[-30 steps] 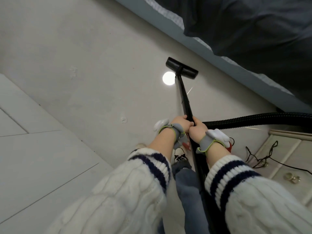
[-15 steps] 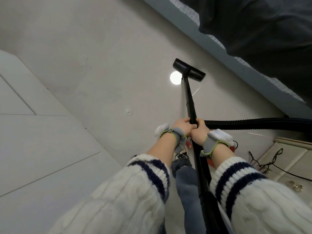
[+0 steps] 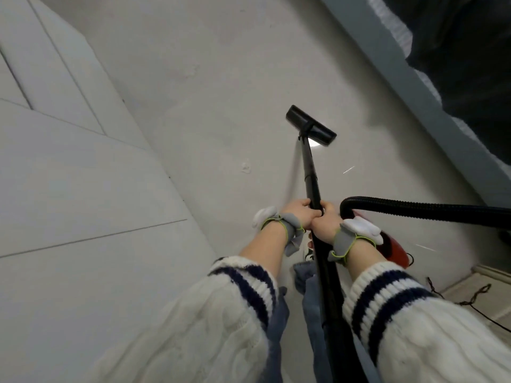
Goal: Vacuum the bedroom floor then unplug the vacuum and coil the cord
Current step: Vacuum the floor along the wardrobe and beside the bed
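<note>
A black vacuum wand [image 3: 311, 172] runs from my hands out to a flat black floor head [image 3: 311, 125] resting on the pale grey floor [image 3: 210, 78]. My left hand [image 3: 297, 214] and my right hand [image 3: 326, 221] both grip the wand side by side, each wrist wearing a grey strap with a white pad. A ribbed black hose [image 3: 420, 208] curves off to the right. Part of the red vacuum body [image 3: 394, 251] shows behind my right wrist. A thin black cord [image 3: 470, 297] lies on the floor at lower right.
A bed with a grey-blue frame [image 3: 431, 111] and dark bedding [image 3: 475, 64] lines the right side. White panelled furniture [image 3: 69, 175] fills the left. A bright light spot sits under the floor head. My jeans-clad legs stand below the wand.
The floor head has slid over the bright light spot, partly covering it. The view has swung so the white panels fill more of the left, and the red vacuum body has come into sight.
</note>
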`<state>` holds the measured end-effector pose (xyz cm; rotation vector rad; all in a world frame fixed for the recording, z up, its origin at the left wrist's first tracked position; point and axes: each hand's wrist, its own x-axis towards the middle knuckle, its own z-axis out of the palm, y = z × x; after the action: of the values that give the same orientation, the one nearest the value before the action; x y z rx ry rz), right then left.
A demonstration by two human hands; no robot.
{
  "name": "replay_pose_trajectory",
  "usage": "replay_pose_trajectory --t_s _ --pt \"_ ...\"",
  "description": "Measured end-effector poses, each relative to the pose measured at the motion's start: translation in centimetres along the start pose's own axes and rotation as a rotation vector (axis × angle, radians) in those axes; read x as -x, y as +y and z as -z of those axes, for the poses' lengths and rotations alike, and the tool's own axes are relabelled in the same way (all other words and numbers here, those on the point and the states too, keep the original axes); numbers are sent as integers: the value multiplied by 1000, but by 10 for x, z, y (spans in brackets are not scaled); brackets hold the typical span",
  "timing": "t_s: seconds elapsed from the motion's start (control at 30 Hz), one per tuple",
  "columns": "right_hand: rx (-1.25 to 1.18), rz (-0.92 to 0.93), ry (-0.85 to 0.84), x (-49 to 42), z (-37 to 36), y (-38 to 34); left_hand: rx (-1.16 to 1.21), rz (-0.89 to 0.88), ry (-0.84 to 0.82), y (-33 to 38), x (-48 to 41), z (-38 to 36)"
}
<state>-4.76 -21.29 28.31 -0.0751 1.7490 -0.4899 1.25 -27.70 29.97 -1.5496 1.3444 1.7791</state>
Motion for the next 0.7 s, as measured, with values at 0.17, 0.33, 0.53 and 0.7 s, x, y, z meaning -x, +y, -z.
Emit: replay_pose_trajectory --t_s 0.17,0.33,0.53,0.7 --pt "91 3 -55 -1 -53 -7 128 29 59 -37 13 37" --pt "209 48 -86 3 -92 -12 233 37 134 -71 15 65" --pt "273 99 -103 6 -136 -12 262 43 159 -107 19 97" --pt "281 92 -108 1 -152 -11 267 35 140 -118 19 108"
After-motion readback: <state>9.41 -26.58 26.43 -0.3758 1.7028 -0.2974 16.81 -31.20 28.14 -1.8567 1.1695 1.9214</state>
